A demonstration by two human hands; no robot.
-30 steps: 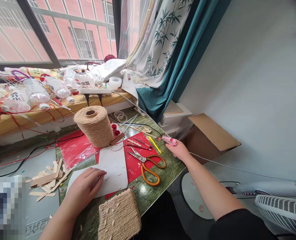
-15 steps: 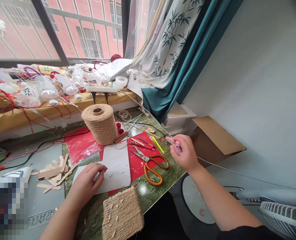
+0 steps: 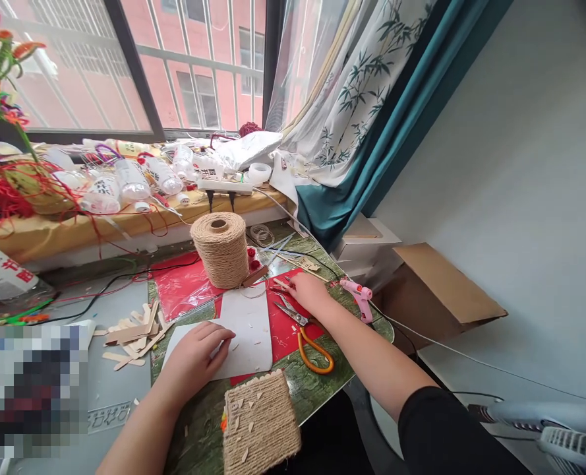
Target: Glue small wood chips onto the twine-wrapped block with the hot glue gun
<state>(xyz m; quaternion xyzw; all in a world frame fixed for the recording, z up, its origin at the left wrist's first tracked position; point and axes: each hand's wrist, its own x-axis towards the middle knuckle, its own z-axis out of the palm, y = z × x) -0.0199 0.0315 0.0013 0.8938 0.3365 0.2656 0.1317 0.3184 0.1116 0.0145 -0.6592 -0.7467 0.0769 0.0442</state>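
Observation:
My left hand (image 3: 201, 349) rests on a white sheet of paper (image 3: 248, 330), holding nothing, its fingers loosely bent and the thumb apart. My right hand (image 3: 306, 293) reaches over the red sheet (image 3: 283, 336), fingers stretched toward a short wooden stick (image 3: 283, 284); no firm hold on it shows. Under and beside my right wrist lie scissors (image 3: 316, 356) with orange handles. A pink glue gun (image 3: 358, 295) is at the table's right edge. Nearest me sits a twine-wrapped square piece (image 3: 263, 422) with wood chips on top.
A large twine spool (image 3: 219, 254) stands behind the paper. Craft sticks (image 3: 134, 336) lie in a pile at left. Plastic bottles (image 3: 134, 181) and a power strip (image 3: 225, 187) line the sill. An open cardboard box (image 3: 436, 284) is right of the table.
My right hand has let go of the glue gun at the table edge and moved left over the red sheet. My left hand stays on the paper. The view has shifted left.

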